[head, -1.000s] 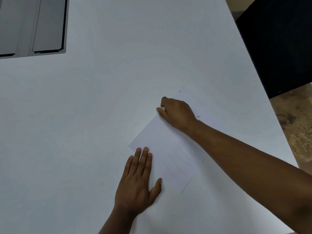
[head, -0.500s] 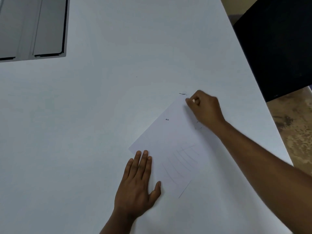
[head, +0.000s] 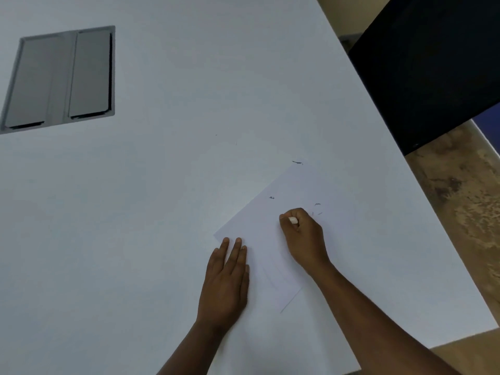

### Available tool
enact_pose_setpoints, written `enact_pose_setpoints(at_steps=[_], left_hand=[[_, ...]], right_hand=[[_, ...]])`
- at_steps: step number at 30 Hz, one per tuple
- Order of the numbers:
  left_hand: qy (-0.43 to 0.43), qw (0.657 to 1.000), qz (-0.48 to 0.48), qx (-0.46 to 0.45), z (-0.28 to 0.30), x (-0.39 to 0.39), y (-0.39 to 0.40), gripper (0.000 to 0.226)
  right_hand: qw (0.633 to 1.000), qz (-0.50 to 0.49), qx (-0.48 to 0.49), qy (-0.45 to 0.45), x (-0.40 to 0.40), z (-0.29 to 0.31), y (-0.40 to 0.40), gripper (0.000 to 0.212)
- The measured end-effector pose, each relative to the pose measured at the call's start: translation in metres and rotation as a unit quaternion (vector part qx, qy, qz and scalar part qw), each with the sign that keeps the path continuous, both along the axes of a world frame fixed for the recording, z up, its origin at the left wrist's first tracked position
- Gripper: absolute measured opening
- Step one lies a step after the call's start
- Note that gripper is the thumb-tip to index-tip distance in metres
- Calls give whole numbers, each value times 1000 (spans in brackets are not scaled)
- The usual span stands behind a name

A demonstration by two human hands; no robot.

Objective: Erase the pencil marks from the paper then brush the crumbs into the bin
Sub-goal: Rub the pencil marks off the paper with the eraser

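Note:
A white sheet of paper [head: 273,226] lies turned at an angle on the white table [head: 162,185]. My left hand [head: 226,280] rests flat on the paper's near left corner, fingers together. My right hand [head: 304,239] is closed around a small white eraser [head: 292,220] and presses it on the middle of the sheet. Faint pencil lines [head: 278,280] show on the sheet's near part, partly hidden by my right wrist. Dark eraser crumbs [head: 297,162] lie at the paper's far corner, with more crumbs [head: 272,197] on the sheet and right of my fist.
A grey metal cable hatch [head: 62,77] is set into the table at the far left. A black bin or box [head: 433,63] stands beyond the table's right edge. Brown mottled floor [head: 465,198] shows to the right.
My right hand with the eraser went from the paper's left edge to its far corner, then came back toward me to the middle. My left hand stayed put. The view shifted.

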State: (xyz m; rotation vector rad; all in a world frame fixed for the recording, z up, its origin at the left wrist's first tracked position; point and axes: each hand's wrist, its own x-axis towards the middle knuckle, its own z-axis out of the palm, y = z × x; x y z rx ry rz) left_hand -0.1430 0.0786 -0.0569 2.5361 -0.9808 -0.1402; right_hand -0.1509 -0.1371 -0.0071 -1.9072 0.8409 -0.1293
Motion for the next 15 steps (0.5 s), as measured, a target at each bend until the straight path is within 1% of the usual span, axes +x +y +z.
enact_pose_setpoints(at_steps=[3,4,6,8,10,12,13,15], left_hand=[[-4,999,10,-42,11,16,-11,42],[-3,999,9,-53,15,24,-16,40],[-14,998,-15,-61,18,41,-24,37],[-38,996,-62,-50,16,60,-31,37],[-61,992,-102,-37,14,76,-38,41],[-80,988,-132,-29,14,82,-44,42],[-85,986,-143,-27,16,86,-45,42],[-77,979,-188,-28,4,87,-54,41]], right_hand=[[995,54,-84,-12,-3,-4,4,30],[992,75,-100,-18,-1,-3,2,33],[988,118,-101,-18,3,-2,-7,33],[987,143,-68,-16,12,3,-19,29],[989,146,-1,-4,24,13,-33,26],[989,145,40,2,29,24,-42,24],[990,136,40,0,32,28,-44,22],[997,63,38,-4,15,17,-45,16]])
